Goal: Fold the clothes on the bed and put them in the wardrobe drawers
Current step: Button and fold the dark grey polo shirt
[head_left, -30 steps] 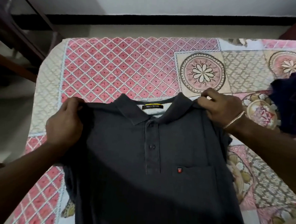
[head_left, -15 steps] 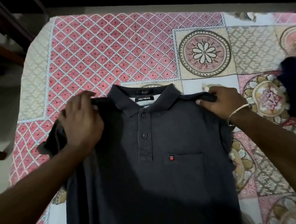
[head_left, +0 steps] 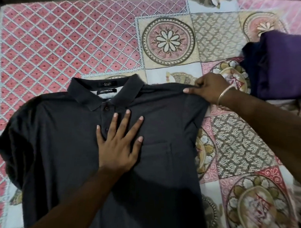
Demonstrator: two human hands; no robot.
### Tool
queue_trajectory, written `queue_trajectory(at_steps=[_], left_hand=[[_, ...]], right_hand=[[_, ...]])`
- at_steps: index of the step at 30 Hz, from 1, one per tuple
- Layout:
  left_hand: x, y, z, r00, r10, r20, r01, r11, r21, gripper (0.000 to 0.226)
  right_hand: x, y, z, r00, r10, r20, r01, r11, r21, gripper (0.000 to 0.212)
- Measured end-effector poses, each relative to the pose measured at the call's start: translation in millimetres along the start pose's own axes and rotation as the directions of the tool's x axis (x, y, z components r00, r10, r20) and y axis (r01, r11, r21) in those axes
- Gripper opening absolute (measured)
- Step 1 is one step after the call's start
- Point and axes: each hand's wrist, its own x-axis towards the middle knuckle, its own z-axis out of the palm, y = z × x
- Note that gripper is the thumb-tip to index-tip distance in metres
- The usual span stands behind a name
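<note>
A dark grey polo shirt (head_left: 56,134) lies face up on the patterned bedspread (head_left: 62,38), collar toward the far side. My left hand (head_left: 119,143) presses flat on its chest, fingers spread beside the button placket. My right hand (head_left: 209,87) pinches the shirt's right shoulder near the sleeve seam; a bangle circles that wrist. The left sleeve lies spread out at the bed's left side.
A pile of dark purple and navy clothes (head_left: 283,67) sits at the right edge of the bed. The bed's far edge and a dark strip of floor run along the top. Bare bedspread lies beyond the collar.
The shirt has been laid down flat on the bed. My left hand let go of the left shoulder and moved onto the chest. My right hand still holds the right shoulder.
</note>
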Motion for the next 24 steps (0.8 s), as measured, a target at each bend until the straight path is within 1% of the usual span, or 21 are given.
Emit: queue_trajectory(at_steps=[1, 3, 5, 7, 9, 11, 12, 13, 15, 16, 17, 18, 19, 21, 24], left_hand=[[-0.2, -0.2, 1.2, 1.000, 0.000, -0.009, 0.000, 1.000, 0.008, 0.057], [0.9, 0.1, 3.7, 1.000, -0.004, -0.019, 0.005, 1.000, 0.021, 0.057], [0.2, 1.2, 5.7, 1.000, -0.010, -0.022, 0.011, 1.000, 0.027, 0.058], [0.3, 1.9, 7.3, 1.000, -0.010, -0.028, 0.011, 1.000, 0.025, 0.058], [1.1, 2.2, 8.6, 1.000, -0.010, -0.028, 0.011, 0.999, 0.030, 0.058], [2.2, 1.0, 10.2, 0.999, -0.012, -0.032, 0.013, 0.999, 0.033, 0.058], [2.2, 1.2, 10.7, 0.999, -0.015, -0.034, 0.016, 0.999, 0.034, 0.058], [2.7, 1.4, 11.1, 0.999, -0.015, -0.036, 0.016, 0.999, 0.038, 0.058], [2.4, 1.9, 11.7, 0.999, -0.016, -0.042, 0.018, 0.999, 0.047, 0.058], [2.4, 2.0, 12.0, 0.999, -0.016, -0.044, 0.018, 0.999, 0.051, 0.058], [2.6, 2.1, 12.3, 0.999, -0.017, -0.046, 0.019, 0.998, 0.054, 0.058], [2.9, 2.1, 12.9, 0.999, -0.018, -0.048, 0.021, 0.998, 0.058, 0.058], [2.7, 2.1, 13.6, 0.999, -0.021, -0.049, 0.024, 0.998, 0.063, 0.058], [2.7, 1.6, 14.6, 0.998, -0.020, -0.051, 0.024, 0.997, 0.067, 0.058], [2.7, 1.3, 16.4, 0.998, -0.020, -0.057, 0.024, 0.997, 0.070, 0.059]], right_hand=[[3.0, -2.3, 0.3, 1.000, 0.001, -0.008, -0.001, 1.000, 0.019, 0.056], [4.6, -9.4, -1.1, 0.999, -0.015, 0.038, 0.009, 0.985, 0.171, 0.055], [0.1, -12.0, -4.8, 0.984, -0.060, 0.166, 0.012, 0.962, 0.271, 0.045], [-4.8, -6.5, -7.6, 0.945, -0.105, 0.311, 0.021, 0.965, 0.262, 0.034], [-8.5, 3.3, -8.1, 0.910, -0.127, 0.395, 0.027, 0.968, 0.249, 0.040], [-10.1, 10.2, -7.6, 0.903, -0.125, 0.412, 0.019, 0.967, 0.253, 0.050], [-11.5, 12.0, -8.7, 0.906, -0.128, 0.403, 0.009, 0.959, 0.284, 0.054], [-11.6, 14.7, -9.5, 0.911, -0.127, 0.391, -0.021, 0.935, 0.353, 0.056], [-15.4, 15.6, -9.3, 0.915, -0.124, 0.384, -0.108, 0.843, 0.528, 0.057], [-17.6, 15.5, -7.8, 0.916, -0.108, 0.387, -0.148, 0.805, 0.574, 0.064], [-19.4, 16.7, -4.2, 0.918, -0.079, 0.388, -0.177, 0.794, 0.581, 0.074], [-21.1, 16.8, -1.0, 0.922, -0.053, 0.383, -0.188, 0.806, 0.562, 0.078], [-22.7, 17.2, 1.1, 0.928, -0.049, 0.370, -0.170, 0.827, 0.536, 0.074], [-24.3, 20.4, -0.6, 0.938, -0.049, 0.344, -0.131, 0.867, 0.482, 0.057], [-30.1, 31.1, -9.2, 0.918, 0.042, 0.395, -0.206, 0.901, 0.382, 0.038]])
